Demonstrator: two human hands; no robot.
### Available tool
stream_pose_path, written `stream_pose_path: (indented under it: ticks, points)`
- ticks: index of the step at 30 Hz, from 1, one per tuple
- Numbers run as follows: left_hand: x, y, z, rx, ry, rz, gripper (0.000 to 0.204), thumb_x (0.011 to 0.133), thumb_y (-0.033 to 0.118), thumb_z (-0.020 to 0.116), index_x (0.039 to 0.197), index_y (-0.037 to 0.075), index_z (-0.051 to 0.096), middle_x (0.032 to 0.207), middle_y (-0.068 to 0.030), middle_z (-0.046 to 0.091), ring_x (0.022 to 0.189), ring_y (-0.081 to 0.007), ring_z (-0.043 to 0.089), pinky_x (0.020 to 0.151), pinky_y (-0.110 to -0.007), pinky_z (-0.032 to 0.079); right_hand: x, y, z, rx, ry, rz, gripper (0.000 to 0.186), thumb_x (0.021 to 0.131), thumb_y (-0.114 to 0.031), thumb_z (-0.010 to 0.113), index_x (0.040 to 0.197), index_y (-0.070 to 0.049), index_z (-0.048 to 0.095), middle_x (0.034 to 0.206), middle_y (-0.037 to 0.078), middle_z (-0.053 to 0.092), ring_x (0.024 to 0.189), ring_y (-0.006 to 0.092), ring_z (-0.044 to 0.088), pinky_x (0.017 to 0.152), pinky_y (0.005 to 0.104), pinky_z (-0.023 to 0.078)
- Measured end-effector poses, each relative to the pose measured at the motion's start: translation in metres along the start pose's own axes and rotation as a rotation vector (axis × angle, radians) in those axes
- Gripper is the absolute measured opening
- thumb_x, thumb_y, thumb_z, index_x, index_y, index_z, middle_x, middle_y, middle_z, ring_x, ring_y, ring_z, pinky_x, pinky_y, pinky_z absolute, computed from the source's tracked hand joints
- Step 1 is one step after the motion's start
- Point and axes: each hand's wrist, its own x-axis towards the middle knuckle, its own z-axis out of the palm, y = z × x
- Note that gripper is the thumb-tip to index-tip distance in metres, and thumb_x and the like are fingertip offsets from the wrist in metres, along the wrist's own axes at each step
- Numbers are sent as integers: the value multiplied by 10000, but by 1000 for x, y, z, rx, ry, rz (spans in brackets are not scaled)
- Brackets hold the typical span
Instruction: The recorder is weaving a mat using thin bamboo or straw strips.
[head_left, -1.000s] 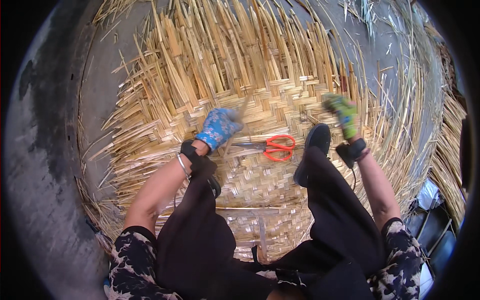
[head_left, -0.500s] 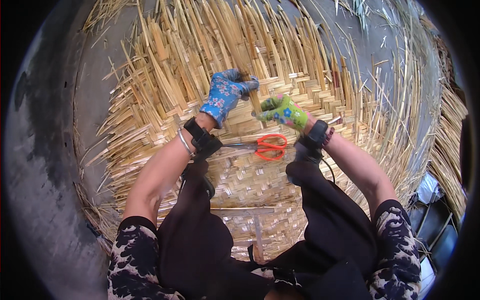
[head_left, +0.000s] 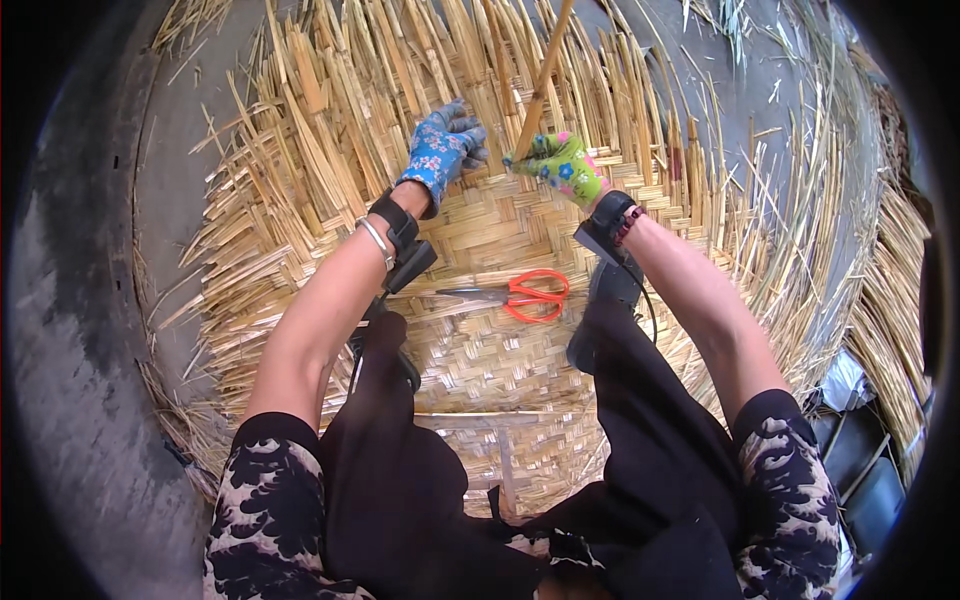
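Observation:
A wide woven mat (head_left: 510, 365) of flat yellow reed strips lies beneath me, with long loose strip ends (head_left: 350, 110) fanning out from its far side. My right hand (head_left: 570, 172), in a green flowered glove, is closed on the lower end of a brown reed strip (head_left: 545, 85) that slants up past the far edge of the view. My left hand (head_left: 442, 152), in a blue flowered glove, is over the mat's far part with its fingers apart and no strip in them. Scissors with orange handles (head_left: 538, 297) rest on the weave between my feet, blades pointing left.
Grey floor (head_left: 80, 400) shows at the left. Loose thin reeds (head_left: 800, 230) lie scattered along the right, beside a thick bundle of reeds (head_left: 890, 310). A crumpled silvery piece (head_left: 846, 382) and dark objects are at the lower right.
My left hand has come off the strip and moved slightly farther out. The strip, now in my right hand only, has tilted to the right and lifted from the others.

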Motion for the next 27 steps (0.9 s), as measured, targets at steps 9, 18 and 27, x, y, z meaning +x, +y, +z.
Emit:
stream_pose_path:
  ticks: [9, 18, 27]
  points:
    - [4, -4, 13, 212, 35, 8, 495, 713, 86, 679, 1119, -18, 414, 793, -53, 568, 532, -139, 562, 466, -243, 480, -3, 21, -1, -222, 159, -31, 151, 675, -15, 687, 822, -14, 655, 735, -7, 633, 634, 60, 529, 585, 217, 424]
    - [5, -21, 8, 401, 79, -3, 228, 697, 75, 682, 843, -51, 562, 564, -81, 554, 462, -159, 566, 388, -262, 433, -8, 22, -9, -23, 120, 35, 192, 695, 19, 627, 882, -18, 649, 776, 3, 633, 654, 66, 520, 579, 209, 414]
    - [3, -24, 8, 330, 120, 9, 273, 680, 87, 703, 861, -61, 560, 652, -76, 571, 503, -139, 542, 436, -259, 443, -4, 29, -6, -522, 104, -90, 201, 720, 60, 566, 898, -8, 630, 853, 68, 647, 781, 132, 591, 712, 222, 454]
